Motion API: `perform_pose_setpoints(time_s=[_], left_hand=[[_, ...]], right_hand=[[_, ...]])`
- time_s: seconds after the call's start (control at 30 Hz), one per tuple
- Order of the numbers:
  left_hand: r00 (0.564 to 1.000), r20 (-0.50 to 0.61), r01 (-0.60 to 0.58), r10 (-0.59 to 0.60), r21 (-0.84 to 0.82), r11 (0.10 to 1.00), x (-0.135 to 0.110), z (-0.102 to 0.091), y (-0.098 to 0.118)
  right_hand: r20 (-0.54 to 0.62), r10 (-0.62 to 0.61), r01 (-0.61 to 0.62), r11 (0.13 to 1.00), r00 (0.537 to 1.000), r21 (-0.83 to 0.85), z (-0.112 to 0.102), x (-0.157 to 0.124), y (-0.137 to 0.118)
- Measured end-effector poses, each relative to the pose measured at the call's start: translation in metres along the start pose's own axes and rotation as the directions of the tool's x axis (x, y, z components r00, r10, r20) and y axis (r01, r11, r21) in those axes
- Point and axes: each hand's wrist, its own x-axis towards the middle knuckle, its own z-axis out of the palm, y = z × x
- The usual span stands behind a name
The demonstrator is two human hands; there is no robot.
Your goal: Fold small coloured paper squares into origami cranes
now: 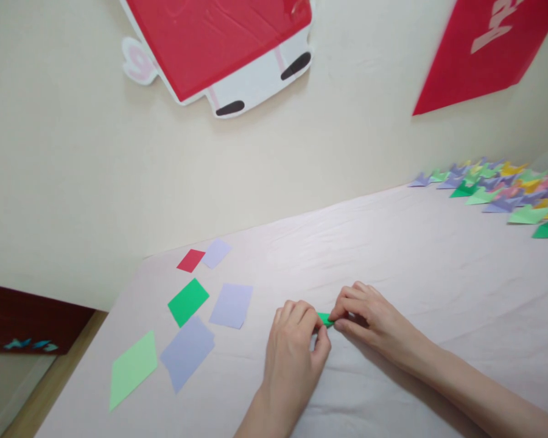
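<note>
Between my two hands, low over the pale cloth, is a small folded piece of green paper [325,319]. Only a narrow strip of it shows; the fingers cover the rest. My left hand [296,340] is closed on its left part, thumb and fingers bent together. At the paper's right end my right hand [363,313] pinches the tip between thumb and fingers. Left of my hands lie flat paper sheets: a dark green one [189,302], a light green one [134,371], a red one [191,260] and several lavender ones [231,305].
A cloth-covered table [274,267] meets the wall behind. Many folded paper pieces [497,190] in green, lavender, yellow and pink stand in rows at the back right. Red decorations [228,36] hang on the wall. The table's left edge drops toward the floor [57,377].
</note>
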Motion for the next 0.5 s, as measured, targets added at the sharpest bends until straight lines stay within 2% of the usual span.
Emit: perform_pose_setpoints(time_s=[0.23,0.5], left_hand=[[0.997,0.041,0.065,-0.064,-0.001,0.998,-0.0006,0.0006,0.0042],[0.994,0.040,0.095,-0.099,0.092,0.991,0.0039,0.0016,0.0051]], right_hand=[[0.014,0.034,-0.033,0.999,0.999,-0.020,0.0008,0.0049,-0.0022],[0.007,0.055,-0.054,0.997,0.998,-0.062,-0.0016,0.0053,-0.0066]])
